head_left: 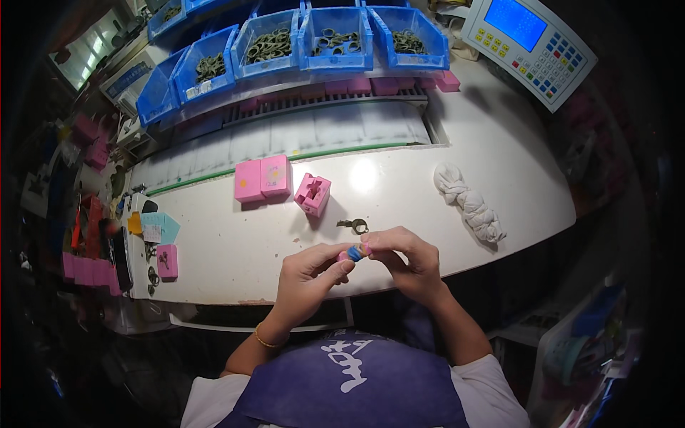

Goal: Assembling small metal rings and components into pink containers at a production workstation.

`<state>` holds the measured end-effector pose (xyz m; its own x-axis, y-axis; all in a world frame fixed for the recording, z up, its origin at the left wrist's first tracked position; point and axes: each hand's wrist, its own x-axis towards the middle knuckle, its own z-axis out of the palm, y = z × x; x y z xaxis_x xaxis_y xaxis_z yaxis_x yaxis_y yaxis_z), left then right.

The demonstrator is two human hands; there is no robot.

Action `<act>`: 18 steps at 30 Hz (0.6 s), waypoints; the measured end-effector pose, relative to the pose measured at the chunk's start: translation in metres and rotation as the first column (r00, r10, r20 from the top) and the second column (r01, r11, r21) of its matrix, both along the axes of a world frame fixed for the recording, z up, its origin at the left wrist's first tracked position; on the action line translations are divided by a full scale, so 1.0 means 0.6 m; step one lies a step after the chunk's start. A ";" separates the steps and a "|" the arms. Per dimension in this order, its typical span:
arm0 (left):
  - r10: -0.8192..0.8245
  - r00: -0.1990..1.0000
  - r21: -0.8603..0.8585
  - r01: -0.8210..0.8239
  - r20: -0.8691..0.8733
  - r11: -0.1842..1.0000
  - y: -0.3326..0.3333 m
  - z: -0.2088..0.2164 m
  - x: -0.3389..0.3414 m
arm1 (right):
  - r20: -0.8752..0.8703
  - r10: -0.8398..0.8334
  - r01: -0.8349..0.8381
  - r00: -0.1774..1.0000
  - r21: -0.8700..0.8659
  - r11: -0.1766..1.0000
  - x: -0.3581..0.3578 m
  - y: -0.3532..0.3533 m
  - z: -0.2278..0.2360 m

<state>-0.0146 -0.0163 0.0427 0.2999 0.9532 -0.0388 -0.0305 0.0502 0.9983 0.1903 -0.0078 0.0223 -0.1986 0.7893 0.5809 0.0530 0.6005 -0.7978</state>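
Observation:
My left hand (308, 274) and my right hand (412, 262) meet over the front edge of the white table. Between their fingertips they pinch a small blue piece (354, 253), with bits of pink at both ends. What kind of piece it is cannot be made out. Just beyond my fingers a dark metal ring-shaped part (357, 226) with a stem lies on the table. Farther off stands a pink block (312, 194) with a cut-out cavity in its top. Left of it, two closed pink blocks (262, 178) sit side by side.
Blue bins (335, 53) of metal parts line the back above a grated slot. A twisted white cloth (467, 203) lies at right, below a keypad device (528, 46) with a blue screen. At left are another pink block (167, 262), metal parts and paper notes (160, 227).

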 end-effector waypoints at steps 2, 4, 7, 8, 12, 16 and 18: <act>-0.030 0.997 -0.098 0.037 0.069 0.994 0.003 0.001 -0.004 | -0.061 0.018 -0.020 0.998 -0.038 0.999 -0.003 -0.002 -0.004; -0.050 0.989 -0.194 0.077 0.138 0.978 0.005 0.000 -0.006 | -0.124 0.037 -0.046 0.992 -0.074 0.996 -0.004 -0.002 -0.005; -0.046 0.990 -0.195 0.071 0.133 0.978 0.005 -0.001 -0.006 | -0.077 0.027 -0.030 0.997 -0.042 0.999 -0.002 -0.002 -0.004; -0.054 0.989 -0.209 0.082 0.135 0.974 0.006 -0.001 -0.007 | -0.067 0.017 -0.020 0.998 -0.039 0.999 -0.002 -0.003 -0.005; 0.035 0.996 0.055 -0.030 -0.087 0.998 -0.004 0.001 0.003 | -0.112 0.023 -0.045 0.993 -0.199 0.979 -0.004 -0.011 0.013; 0.259 0.917 0.615 -0.021 -0.302 0.788 -0.005 -0.004 0.023 | -0.410 -0.114 -0.142 0.905 -0.543 0.828 -0.014 -0.021 0.010; 0.270 0.928 0.626 -0.054 -0.256 0.778 -0.006 -0.007 0.026 | -0.490 -0.071 -0.237 0.869 -0.538 0.809 -0.008 -0.020 0.009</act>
